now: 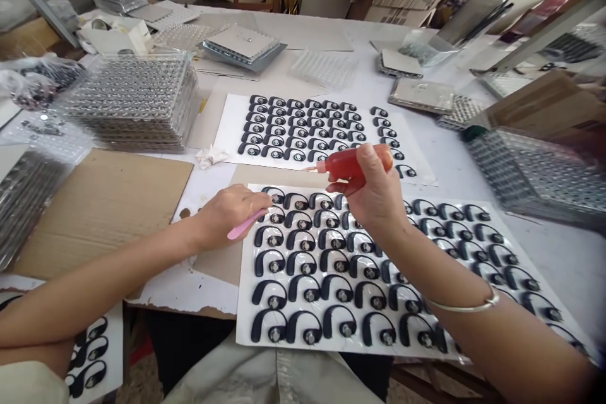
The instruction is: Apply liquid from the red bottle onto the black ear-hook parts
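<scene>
My left hand [231,214] is closed around a pink plastic stick with a flat, rounded end [242,226]. Its fingertips are at the upper left corner of the near white sheet [245,290], by the first black hook-shaped piece [275,197]. In my right hand [379,196] is a red squeeze bottle [348,164], tilted sideways above the sheet. The bottle's thin nozzle points left towards my left hand, and its tip is apart from the pieces. Rows of black curved pieces with shiny round centres cover this sheet; my right hand and forearm hide some.
Beyond lies a second white sheet [230,123] with similar pieces. At left are a tall stack of clear trays [137,101] and brown cardboard [108,208]. More trays [544,170] and a cardboard box [549,101] stand at right. A crumpled white tissue [211,156] is near my left hand.
</scene>
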Demonstrator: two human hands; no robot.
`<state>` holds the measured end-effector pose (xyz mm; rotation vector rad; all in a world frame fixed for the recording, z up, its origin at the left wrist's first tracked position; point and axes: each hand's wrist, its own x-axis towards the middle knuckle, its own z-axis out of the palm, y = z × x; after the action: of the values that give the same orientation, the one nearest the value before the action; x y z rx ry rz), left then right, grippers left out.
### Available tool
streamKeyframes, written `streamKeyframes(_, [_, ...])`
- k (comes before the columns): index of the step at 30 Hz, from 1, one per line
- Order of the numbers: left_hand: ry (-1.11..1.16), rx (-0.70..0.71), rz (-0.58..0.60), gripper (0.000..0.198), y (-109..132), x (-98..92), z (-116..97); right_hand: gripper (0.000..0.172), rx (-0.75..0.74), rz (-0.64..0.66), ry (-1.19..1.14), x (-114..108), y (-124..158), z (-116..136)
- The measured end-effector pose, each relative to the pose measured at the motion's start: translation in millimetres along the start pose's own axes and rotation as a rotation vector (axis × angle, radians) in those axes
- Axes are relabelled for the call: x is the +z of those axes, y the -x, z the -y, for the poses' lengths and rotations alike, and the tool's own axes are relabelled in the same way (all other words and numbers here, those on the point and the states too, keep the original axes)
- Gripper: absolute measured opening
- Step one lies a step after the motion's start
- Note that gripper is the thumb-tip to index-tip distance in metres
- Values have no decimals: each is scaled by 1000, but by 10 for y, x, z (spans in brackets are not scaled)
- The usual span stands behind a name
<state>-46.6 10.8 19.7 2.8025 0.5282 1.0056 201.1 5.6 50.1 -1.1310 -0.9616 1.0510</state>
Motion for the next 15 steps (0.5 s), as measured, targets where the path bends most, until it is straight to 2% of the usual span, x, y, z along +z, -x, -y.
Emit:
streamKeyframes(3, [-30,30,-54,11,10,-4,-186,36,-32,24,32,38,86,-11])
streamKeyframes(5, [-74,58,-110,12,63,48,-288,33,-81,29,82,67,194,-141])
streamKeyframes(7, [-132,81,-113,12,126,100,-353,28,-169,-25,147,84,297,-303])
streamKeyframes(11, [-213,141,-40,12,194,128,-385,16,-417,-86,329,75,404,-500])
streamKeyframes(15, [-223,146,-34,13,183,119,-362,12,-456,-50,380,60,400,-515])
